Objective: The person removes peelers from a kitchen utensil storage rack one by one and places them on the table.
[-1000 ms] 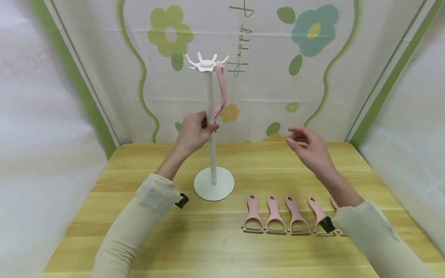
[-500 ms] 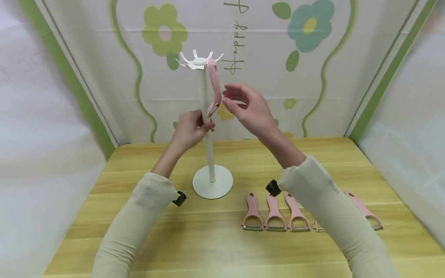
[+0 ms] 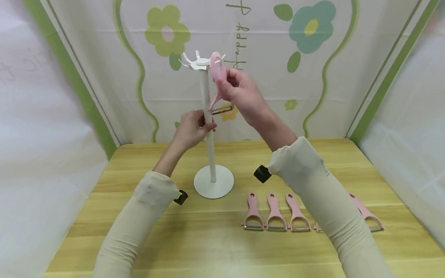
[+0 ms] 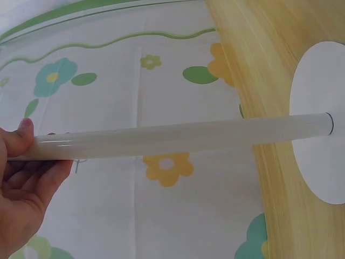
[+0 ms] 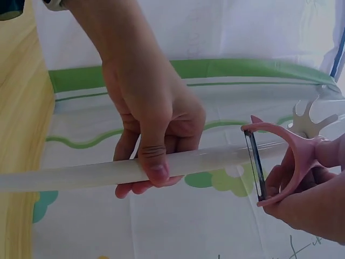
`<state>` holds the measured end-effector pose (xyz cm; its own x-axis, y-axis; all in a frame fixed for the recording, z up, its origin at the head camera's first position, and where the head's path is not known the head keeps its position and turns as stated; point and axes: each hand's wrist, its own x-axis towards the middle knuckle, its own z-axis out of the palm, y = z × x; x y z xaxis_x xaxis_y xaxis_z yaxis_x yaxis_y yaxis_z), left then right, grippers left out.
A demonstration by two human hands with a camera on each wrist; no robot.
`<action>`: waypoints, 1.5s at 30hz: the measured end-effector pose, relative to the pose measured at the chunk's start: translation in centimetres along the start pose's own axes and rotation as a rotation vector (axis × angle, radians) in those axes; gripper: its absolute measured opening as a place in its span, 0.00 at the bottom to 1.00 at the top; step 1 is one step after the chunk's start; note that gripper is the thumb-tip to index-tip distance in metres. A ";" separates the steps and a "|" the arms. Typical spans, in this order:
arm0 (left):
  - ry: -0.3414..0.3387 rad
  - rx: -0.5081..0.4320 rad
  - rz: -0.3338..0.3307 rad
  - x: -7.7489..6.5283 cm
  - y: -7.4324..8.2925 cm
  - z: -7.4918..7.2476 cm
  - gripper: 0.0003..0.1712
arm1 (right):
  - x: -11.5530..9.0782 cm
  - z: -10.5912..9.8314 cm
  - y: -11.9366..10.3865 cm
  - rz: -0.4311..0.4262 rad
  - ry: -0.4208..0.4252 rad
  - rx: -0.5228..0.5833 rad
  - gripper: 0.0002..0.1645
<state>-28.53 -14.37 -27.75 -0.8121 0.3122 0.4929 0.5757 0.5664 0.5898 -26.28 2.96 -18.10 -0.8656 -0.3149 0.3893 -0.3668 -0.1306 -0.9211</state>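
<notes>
My left hand (image 3: 191, 130) grips the upright pole (image 4: 178, 132) of a white stand with a round base (image 3: 226, 181) and a ring of hooks (image 3: 197, 63) on top. A pink Y-shaped peeler (image 3: 218, 71) hangs by its handle end at a right-hand hook, its metal blade (image 5: 255, 164) lowest. Around its handle close the fingers and thumb of my right hand (image 3: 244, 94). In the right wrist view the peeler's fork lies beside the pole, just above the left hand. The hook at the handle's hole is partly hidden.
Several more pink peelers (image 3: 274, 213) lie in a row on the wooden table (image 3: 168, 252), handles pointing away; my right sleeve (image 3: 321, 192) covers some of them. A white flowered cloth (image 3: 261, 31) hangs behind the stand, with cloth walls on both sides.
My right hand has come left and up from the right side to the hanging peeler and taken its handle. The peeler has turned, its blade now facing forward. My left hand stays on the pole.
</notes>
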 end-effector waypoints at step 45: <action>-0.039 -0.046 -0.057 -0.2 0.4 -0.5 0.05 | -10.9 -11.0 1.1 0.080 0.142 -0.172 0.19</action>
<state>-28.08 -14.62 -27.30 -0.8465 0.3100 0.4329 0.5311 0.5491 0.6453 -20.96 16.57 -23.36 -0.9291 -0.1812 0.3225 -0.3371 0.0557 -0.9398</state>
